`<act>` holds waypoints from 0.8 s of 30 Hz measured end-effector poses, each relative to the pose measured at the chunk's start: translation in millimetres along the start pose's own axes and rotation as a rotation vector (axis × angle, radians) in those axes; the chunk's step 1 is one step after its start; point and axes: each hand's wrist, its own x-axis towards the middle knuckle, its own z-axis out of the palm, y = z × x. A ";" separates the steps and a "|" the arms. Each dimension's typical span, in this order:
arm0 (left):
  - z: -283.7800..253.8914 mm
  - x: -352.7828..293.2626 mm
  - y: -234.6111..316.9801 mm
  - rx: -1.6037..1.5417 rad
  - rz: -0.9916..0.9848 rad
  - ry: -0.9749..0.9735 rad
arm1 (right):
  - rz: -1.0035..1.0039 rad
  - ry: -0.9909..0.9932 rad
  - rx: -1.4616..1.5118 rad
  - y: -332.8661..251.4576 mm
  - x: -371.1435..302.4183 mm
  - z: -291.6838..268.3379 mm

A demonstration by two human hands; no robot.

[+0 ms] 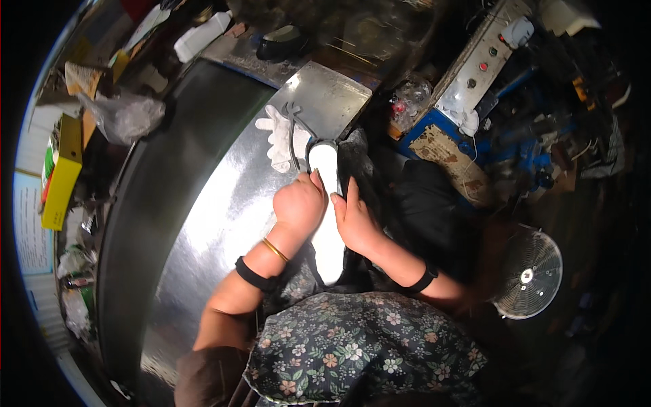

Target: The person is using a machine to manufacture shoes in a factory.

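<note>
An upturned shoe [327, 230] lies lengthwise before me, its long white underside facing up and a dark edge round its far end. My left hand [298, 203] is closed at the shoe's left side, thumb against the white edge; its curled fingers are mostly hidden. On the opposite side my right hand [356, 220] holds the shoe, thumb on the white edge and index finger stretched along the dark side. Dark metal pincers [293, 139] with spread handles reach from beside the left fist across a white glove [277, 139]. I cannot tell whether the fist touches them.
A shiny metal tabletop [213, 210] and a dark belt-like strip [173, 149] curve along my left. Ahead is a metal plate [332, 91]. A round fan [527, 275] and a control panel with buttons [468, 78] stand right. At far left are a yellow box [62, 183] and plastic bag [129, 119].
</note>
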 end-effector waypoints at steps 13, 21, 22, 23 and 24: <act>52.9 -3.5 -18.8 -1.238 -0.105 0.085 | -0.341 0.203 0.317 68.0 12.2 20.2; 4.5 73.3 5.9 -1.527 -0.315 -0.563 | 0.056 -0.136 1.036 25.7 87.6 -52.0; 7.4 67.8 8.3 -1.353 -0.141 -0.406 | 0.007 -0.156 1.138 19.3 93.6 -54.0; 10.4 61.4 9.3 -1.315 -0.018 -0.406 | -0.028 -0.270 1.175 14.8 97.1 -53.5; 12.7 55.8 8.3 -1.122 0.061 -0.317 | -0.100 -0.375 1.072 12.0 98.2 -50.1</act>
